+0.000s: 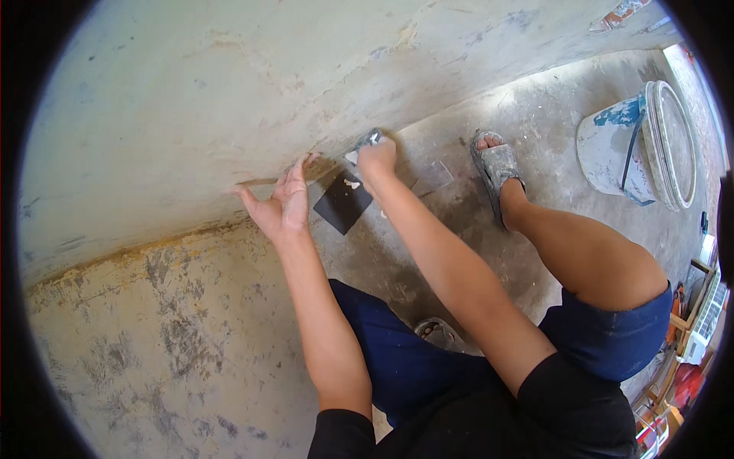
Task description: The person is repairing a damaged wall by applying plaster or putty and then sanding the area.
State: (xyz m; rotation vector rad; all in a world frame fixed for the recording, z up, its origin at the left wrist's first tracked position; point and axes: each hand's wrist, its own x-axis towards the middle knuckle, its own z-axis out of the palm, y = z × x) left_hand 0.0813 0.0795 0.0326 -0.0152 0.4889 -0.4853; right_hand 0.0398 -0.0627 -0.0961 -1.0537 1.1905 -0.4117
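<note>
My left hand (281,205) is open near the foot of the plastered wall (229,99), its palm turned up and fingers spread. The fingertips reach the wall surface, though whether they press on it I cannot tell. My right hand (378,159) is closed round a small dark grey tool smeared with white (372,138), held close to the wall's base. Its shape is mostly hidden by the fingers. Below that hand, a dark square sheet (342,203) lies on the floor with white crumbs (352,183) on it.
Right of the sheet lies a clear thin square piece (433,178). A lidded, paint-stained white bucket (619,145) stands at the right. My sandalled foot (498,164) is on the concrete floor (550,99). A second blotched wall (191,336) meets the first at left. Assorted objects crowd the far right edge.
</note>
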